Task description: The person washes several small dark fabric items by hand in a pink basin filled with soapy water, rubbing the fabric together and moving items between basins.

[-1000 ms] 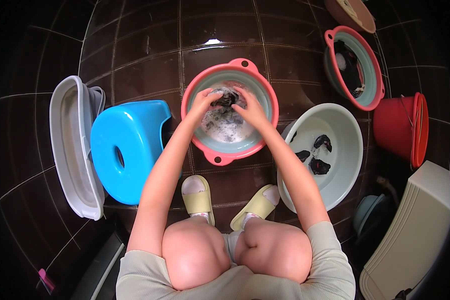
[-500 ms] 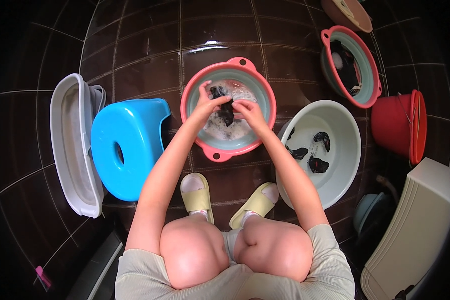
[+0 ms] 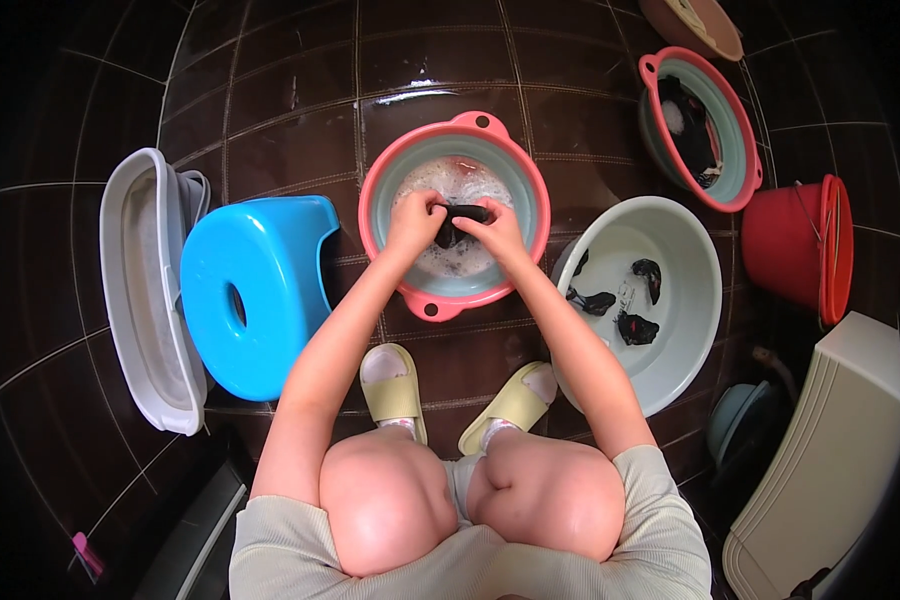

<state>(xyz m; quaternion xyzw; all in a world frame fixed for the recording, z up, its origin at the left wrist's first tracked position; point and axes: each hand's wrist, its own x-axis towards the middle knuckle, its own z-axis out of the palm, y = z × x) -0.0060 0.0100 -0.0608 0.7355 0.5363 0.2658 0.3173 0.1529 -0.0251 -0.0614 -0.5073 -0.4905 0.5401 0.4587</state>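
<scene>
1. Left hand (image 3: 417, 222) & right hand (image 3: 497, 228): both over the round pink-rimmed plastic basin w/ pale green inside (image 3: 530, 190), fingers curled tight round a small dark wet cloth (image 3: 460, 217) held between them, just above the foamy water (image 3: 440, 182).
2. Dark cloth sits mid-basin, bunched, touching both hands; its lower end hangs toward the suds.
3. Basin stands on dark brown tiled floor (image 3: 290, 90), straight ahead of the person's pale yellow slippers (image 3: 395, 385).
4. Left of basin, just beside: bright blue plastic stool w/ oval hole (image 3: 245, 290); beyond it a grey oblong plastic tub (image 3: 145, 290) tipped on edge.
5. Right of basin: large pale green round bowl (image 3: 695, 290) w/ several dark cloth pieces (image 3: 615, 300) in it.
6. Far right: second pink-rimmed basin (image 3: 745, 150) w/ dark laundry, red plastic bucket (image 3: 800, 250), cream ribbed plastic box (image 3: 840, 440).
</scene>
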